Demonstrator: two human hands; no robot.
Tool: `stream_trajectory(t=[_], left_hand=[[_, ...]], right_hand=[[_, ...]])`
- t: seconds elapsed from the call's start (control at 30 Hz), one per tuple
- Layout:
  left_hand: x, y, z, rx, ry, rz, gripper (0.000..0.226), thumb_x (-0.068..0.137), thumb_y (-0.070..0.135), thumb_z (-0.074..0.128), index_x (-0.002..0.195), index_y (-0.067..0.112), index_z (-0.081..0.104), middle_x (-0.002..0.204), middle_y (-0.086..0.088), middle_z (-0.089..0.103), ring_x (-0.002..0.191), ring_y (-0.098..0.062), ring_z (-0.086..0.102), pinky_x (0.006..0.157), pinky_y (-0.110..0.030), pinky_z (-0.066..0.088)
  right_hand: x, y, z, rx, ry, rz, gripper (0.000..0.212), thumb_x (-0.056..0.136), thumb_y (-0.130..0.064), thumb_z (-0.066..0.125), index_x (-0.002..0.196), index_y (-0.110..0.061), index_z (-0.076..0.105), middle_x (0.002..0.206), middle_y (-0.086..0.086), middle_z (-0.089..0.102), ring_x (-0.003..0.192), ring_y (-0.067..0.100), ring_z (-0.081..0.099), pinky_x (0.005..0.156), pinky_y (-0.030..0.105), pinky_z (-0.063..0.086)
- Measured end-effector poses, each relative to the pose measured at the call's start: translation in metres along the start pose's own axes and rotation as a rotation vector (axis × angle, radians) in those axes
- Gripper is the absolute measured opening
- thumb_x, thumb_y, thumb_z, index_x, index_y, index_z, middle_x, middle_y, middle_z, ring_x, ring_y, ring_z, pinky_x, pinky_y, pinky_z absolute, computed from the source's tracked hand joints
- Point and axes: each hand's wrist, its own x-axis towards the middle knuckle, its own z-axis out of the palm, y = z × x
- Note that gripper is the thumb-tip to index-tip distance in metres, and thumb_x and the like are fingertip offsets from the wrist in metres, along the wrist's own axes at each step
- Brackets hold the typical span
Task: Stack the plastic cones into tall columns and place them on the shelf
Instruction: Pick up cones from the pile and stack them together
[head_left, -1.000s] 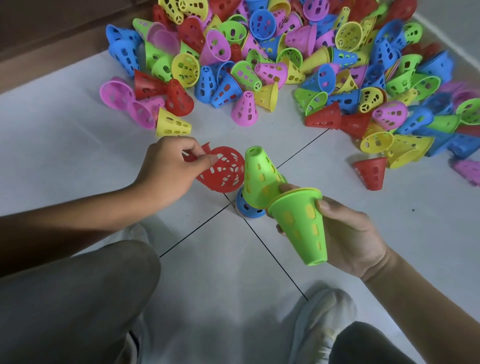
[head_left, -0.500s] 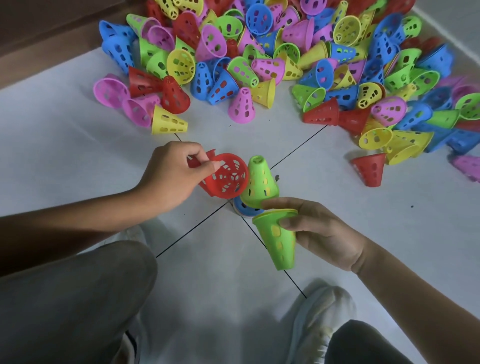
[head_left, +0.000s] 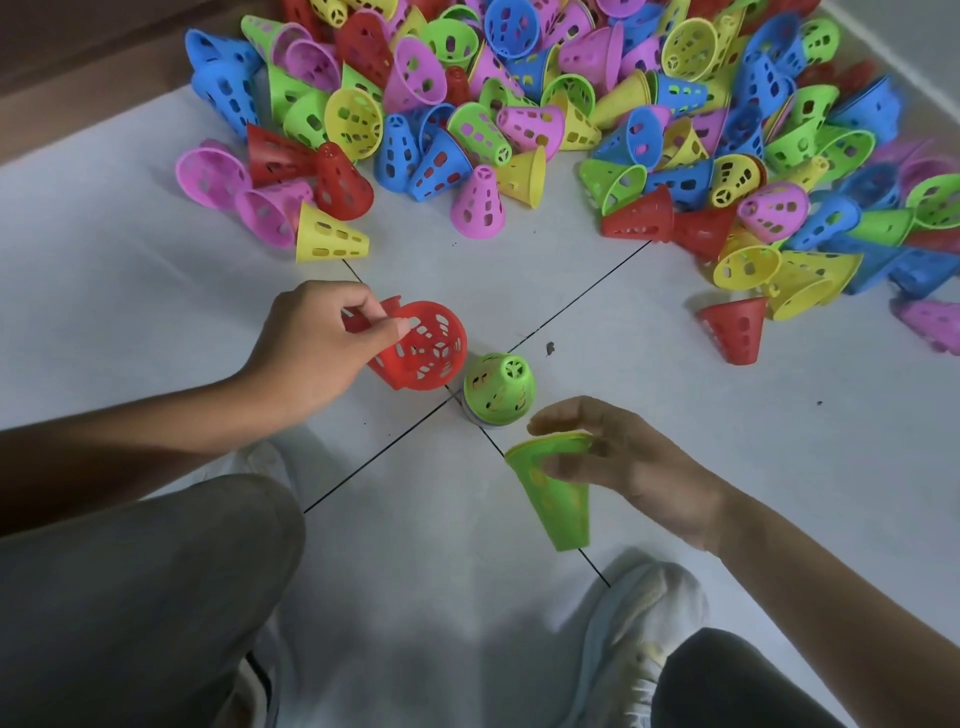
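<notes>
Here, a short stack topped by a green cone (head_left: 498, 387) stands upright on the floor (head_left: 675, 467), where the dark tile seams cross. Just left of that stack, the left hand (head_left: 317, 353) pinches the rim of a red cone (head_left: 423, 345) between thumb and curled fingers, its open mouth turned toward the camera and its edge almost touching the stack. Just below and right of the stack, the right hand (head_left: 623, 462) grips a second green cone (head_left: 556, 493) by its wide rim, narrow end pointing down; a yellow rim seems nested inside it, though blur makes this uncertain. Beyond the stack, a loose pile of cones (head_left: 571, 104) covers the floor.
</notes>
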Motion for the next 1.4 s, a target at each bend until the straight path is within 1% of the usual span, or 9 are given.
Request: stream_trajectory(t=[0.17,0.27,0.43,0.5,0.7,0.9,1.03,1.2,1.4], left_hand=[[-0.003,-0.001,0.001,-0.003,-0.019,0.008,0.024,0.087,0.033,0.076,0.069,0.019,0.069,0.058,0.020,0.063,0.054,-0.001,0.057,0.058,-0.014,0.039],[-0.002,-0.001,0.001,0.004,-0.013,0.014,0.024,0.087,0.034,0.077,0.069,0.020,0.069,0.059,0.014,0.064,0.059,-0.005,0.060,0.062,-0.018,0.042],[0.000,0.001,0.001,-0.004,-0.012,0.033,0.023,0.086,0.035,0.077,0.070,0.020,0.069,0.061,0.011,0.065,0.060,-0.006,0.060,0.064,-0.022,0.045],[0.001,0.002,0.001,-0.007,-0.017,0.044,0.023,0.086,0.034,0.078,0.071,0.020,0.070,0.061,0.016,0.065,0.058,-0.002,0.057,0.061,-0.016,0.042],[-0.002,0.005,0.001,0.003,-0.021,0.061,0.022,0.086,0.034,0.078,0.072,0.019,0.071,0.063,0.010,0.066,0.056,0.000,0.055,0.058,-0.015,0.040],[-0.002,0.009,-0.007,-0.028,0.008,0.081,0.023,0.087,0.034,0.077,0.072,0.018,0.070,0.063,0.009,0.065,0.055,-0.002,0.052,0.060,-0.021,0.041],[0.002,0.012,-0.013,-0.075,0.026,0.087,0.026,0.086,0.039,0.077,0.073,0.018,0.069,0.067,0.004,0.067,0.062,-0.012,0.059,0.067,-0.033,0.049],[0.003,0.024,-0.017,-0.174,0.044,0.120,0.031,0.082,0.047,0.072,0.073,0.017,0.069,0.069,-0.004,0.068,0.071,-0.031,0.064,0.073,-0.048,0.055],[-0.002,0.037,-0.014,-0.225,0.049,0.176,0.027,0.086,0.040,0.075,0.077,0.016,0.070,0.072,-0.008,0.069,0.069,-0.033,0.062,0.068,-0.046,0.053]], right_hand=[[-0.005,-0.009,0.005,0.195,0.153,-0.025,0.053,0.072,-0.036,0.083,0.119,-0.022,0.062,0.121,0.007,0.066,0.106,0.029,0.069,0.097,0.047,0.055],[0.002,-0.023,0.006,0.197,0.201,0.003,0.067,0.069,-0.044,0.087,0.126,-0.025,0.057,0.124,0.006,0.064,0.100,0.022,0.073,0.088,0.041,0.060],[0.020,-0.046,0.004,0.162,0.187,0.085,0.053,0.083,-0.042,0.077,0.126,-0.019,0.056,0.120,0.008,0.068,0.097,0.019,0.074,0.074,0.028,0.059],[0.026,-0.052,0.005,0.165,0.181,0.125,0.045,0.088,-0.040,0.074,0.122,-0.016,0.060,0.118,0.009,0.071,0.098,0.020,0.074,0.073,0.027,0.058],[0.037,-0.070,0.013,0.352,0.154,0.270,0.035,0.093,-0.038,0.069,0.117,-0.012,0.070,0.122,0.010,0.066,0.097,0.026,0.070,0.075,0.033,0.062],[0.037,-0.076,0.015,0.460,0.200,0.277,0.035,0.098,-0.044,0.062,0.106,-0.010,0.062,0.109,0.010,0.055,0.094,0.026,0.066,0.076,0.039,0.062],[0.034,-0.069,0.014,0.369,0.220,0.308,0.043,0.097,-0.050,0.060,0.116,-0.011,0.061,0.119,0.011,0.058,0.077,0.026,0.071,0.078,0.037,0.061],[0.031,-0.072,0.018,0.232,0.248,0.300,0.049,0.097,-0.055,0.056,0.129,-0.019,0.054,0.148,0.000,0.044,0.096,0.024,0.073,0.092,0.038,0.059],[0.021,-0.077,0.021,-0.049,0.409,0.152,0.050,0.095,-0.067,0.045,0.119,-0.026,0.061,0.108,-0.010,0.058,0.102,0.009,0.058,0.104,0.044,0.049]])
